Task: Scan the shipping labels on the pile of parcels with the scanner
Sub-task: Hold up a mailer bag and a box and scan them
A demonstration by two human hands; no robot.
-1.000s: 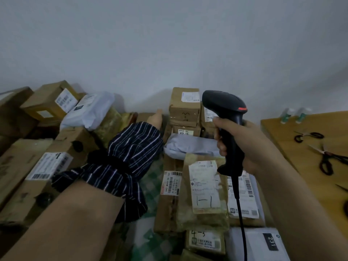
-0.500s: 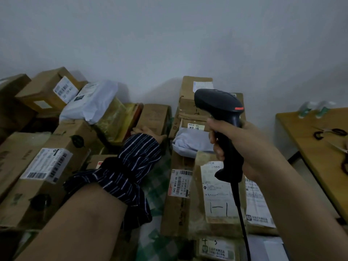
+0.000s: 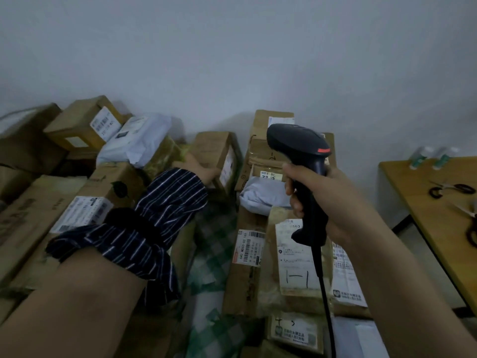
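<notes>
Right hand (image 3: 333, 202) is clenched round the handle of the black scanner (image 3: 299, 144), which it holds upright, head uppermost, above the right side of the pile of parcels (image 3: 31, 215). The scanner's cable (image 3: 325, 293) hangs down from the handle across a padded envelope (image 3: 296, 290) whose white label carries a hand-drawn "1-1". Left arm, in a dark striped sleeve (image 3: 165, 202), reaches across the pile to the back row. Left hand (image 3: 200, 171) touches the near lower corner of a small carton (image 3: 215, 149) lying near the wall, with a white label (image 3: 228, 167) on its right-hand face. The sleeve and the viewing angle hide the fingers, so I cannot tell whether they grip the carton or only rest on it. A grey poly bag (image 3: 263, 196) lies just below the scanner head. Green checked cloth (image 3: 214, 254) shows between the cartons. At far right is a wooden table (image 3: 423, 215) with scissors (image 3: 451, 189) on it.
</notes>
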